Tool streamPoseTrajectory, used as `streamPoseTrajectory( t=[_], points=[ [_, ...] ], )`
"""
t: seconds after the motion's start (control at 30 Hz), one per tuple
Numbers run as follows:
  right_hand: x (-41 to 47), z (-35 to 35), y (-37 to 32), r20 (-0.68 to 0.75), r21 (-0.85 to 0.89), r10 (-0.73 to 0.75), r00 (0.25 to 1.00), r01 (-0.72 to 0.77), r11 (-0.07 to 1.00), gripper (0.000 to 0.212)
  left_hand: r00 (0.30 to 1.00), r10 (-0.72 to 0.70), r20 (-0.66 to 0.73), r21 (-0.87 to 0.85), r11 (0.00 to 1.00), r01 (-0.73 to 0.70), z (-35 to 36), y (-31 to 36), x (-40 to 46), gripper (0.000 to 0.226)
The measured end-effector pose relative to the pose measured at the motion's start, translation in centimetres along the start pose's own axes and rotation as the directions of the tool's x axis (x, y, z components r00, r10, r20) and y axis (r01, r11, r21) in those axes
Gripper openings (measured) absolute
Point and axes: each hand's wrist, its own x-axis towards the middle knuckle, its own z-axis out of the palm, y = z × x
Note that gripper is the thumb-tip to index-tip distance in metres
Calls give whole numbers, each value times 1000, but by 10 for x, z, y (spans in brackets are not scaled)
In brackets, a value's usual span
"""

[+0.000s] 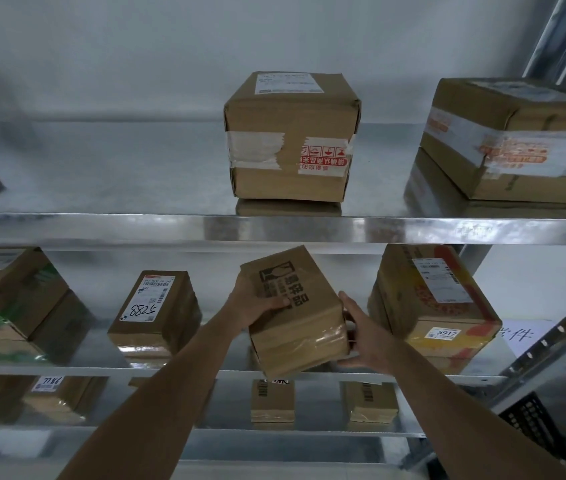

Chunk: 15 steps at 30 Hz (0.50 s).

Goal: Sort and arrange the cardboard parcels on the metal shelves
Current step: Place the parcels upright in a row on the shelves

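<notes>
A small brown parcel [304, 327] with a black fragile mark on top is tilted over the front of the middle shelf [67, 370]. My left hand [257, 304] grips its left edge, thumb curled over the top. My right hand [366, 332] holds its right side, fingers wrapped toward the underside. Left of it stands a parcel marked 5288 [155, 311]. To the right sits a yellow and red parcel marked 5917 [437, 303].
The upper shelf [101, 225] carries a taped cube box [290, 136] in the middle and two stacked boxes [513, 147] at the right. Green-taped boxes [8, 299] fill the middle shelf's left end. Small parcels [272, 400] stand on the lower shelf. A slotted upright [551, 341] rises at right.
</notes>
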Motion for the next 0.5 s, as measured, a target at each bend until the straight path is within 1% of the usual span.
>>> streamPoseTrajectory(
  t=[0.03, 0.07, 0.1, 0.17, 0.2, 0.23, 0.33, 0.37, 0.4, 0.5],
  points=[
    [0, 2, 4, 4, 11, 19, 1000, -19, 1000, 92, 1000, -3, -3, -6, 1000, 3, 1, -1, -1, 62],
    [-1, 4, 7, 17, 26, 29, 999, -29, 999, 87, 1000, -8, -6, 11, 1000, 8, 0, -4, 0, 60],
    [-2, 6, 10, 33, 31, 31, 999, -32, 999, 77, 1000, -20, -9, 10, 1000, 20, 0, -7, 0, 62],
    [-3, 7, 16, 87, 1, 19, 996, -19, 1000, 45, 997, -79, -4, 23, 997, 79, -2, -13, 2, 77],
    [-3, 8, 19, 95, -10, 17, 995, -16, 1000, 35, 996, -94, -6, 44, 995, 94, -2, -15, 2, 82],
    [-2, 8, 20, 96, -3, 25, 995, -25, 1000, 34, 996, -91, -3, 52, 994, 91, -3, -16, 2, 83],
    [-3, 14, 20, 78, 58, 56, 995, -61, 996, 49, 995, -95, -18, 73, 993, 96, -1, -20, 3, 88],
    [-4, 17, 20, 69, 77, 51, 996, -56, 995, 48, 995, -98, -31, 73, 992, 100, 0, -22, 4, 88],
    [-5, 18, 19, 58, 98, 48, 997, -54, 994, 44, 993, -107, -43, 79, 991, 110, 0, -24, 5, 83],
    [-7, 19, 19, 60, 124, 33, 998, -40, 991, 29, 993, -113, -28, 40, 993, 114, 0, -32, 7, 62]
  ],
)
